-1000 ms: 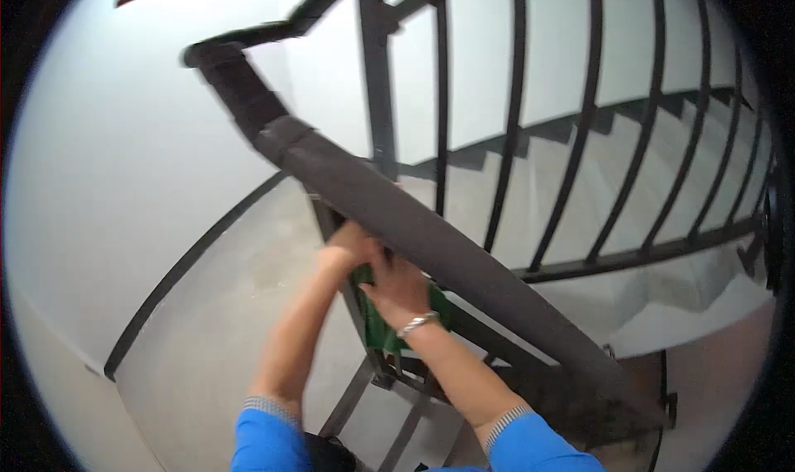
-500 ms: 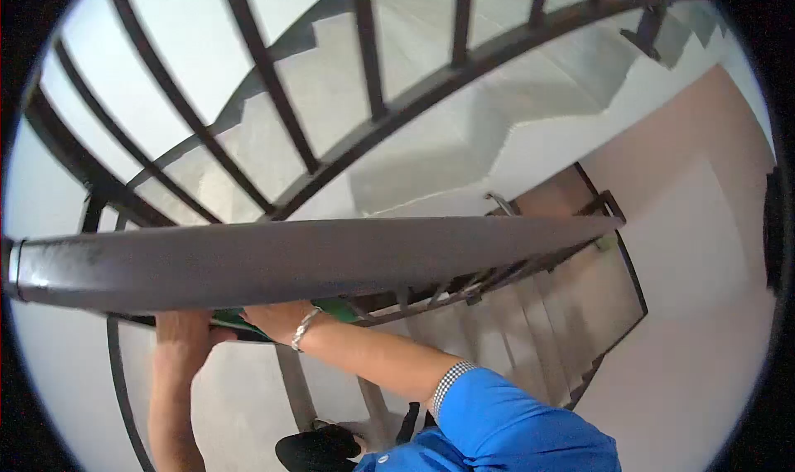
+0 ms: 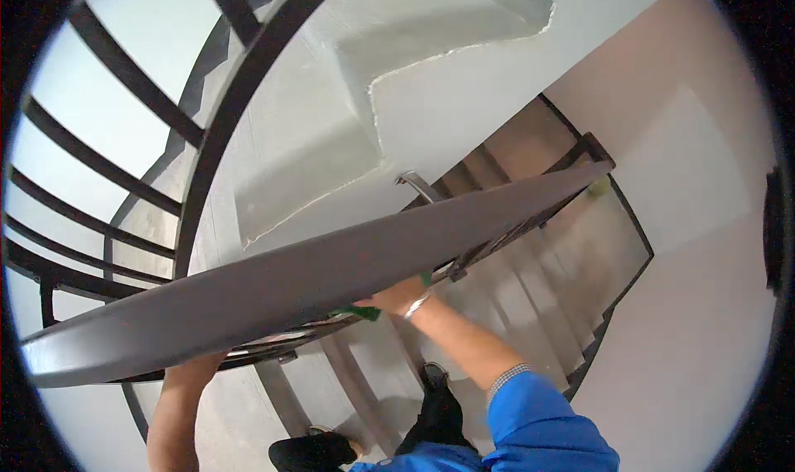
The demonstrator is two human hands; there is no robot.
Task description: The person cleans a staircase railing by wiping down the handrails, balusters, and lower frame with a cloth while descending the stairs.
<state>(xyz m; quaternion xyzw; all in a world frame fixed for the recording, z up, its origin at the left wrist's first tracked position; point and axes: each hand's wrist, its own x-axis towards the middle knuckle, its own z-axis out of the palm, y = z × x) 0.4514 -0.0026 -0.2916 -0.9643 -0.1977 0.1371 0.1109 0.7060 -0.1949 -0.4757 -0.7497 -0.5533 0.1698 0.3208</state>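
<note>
A wide grey-brown handrail point(image 3: 306, 265) slants across the view. My right hand point(image 3: 399, 296), with a silver bracelet at the wrist, is at the rail's near underside. Bits of a green cloth point(image 3: 364, 313) show on both sides of that hand, and its fingers are closed on the cloth, partly hidden by the rail. Farther left, my left hand point(image 3: 195, 369) reaches up under the same rail. Its fingers are out of sight behind the rail, so its grip cannot be made out.
Stairs point(image 3: 373, 373) descend to the right under my feet, one shoe point(image 3: 434, 376) on a step. Dark balusters point(image 3: 137, 62) and another flight point(image 3: 306, 124) stand beyond the rail. A pinkish wall point(image 3: 696, 306) borders the right side.
My right hand and the green cloth have slid right along the rail, farther from my left hand. The view has shifted, and the rail now slants more steeply.
</note>
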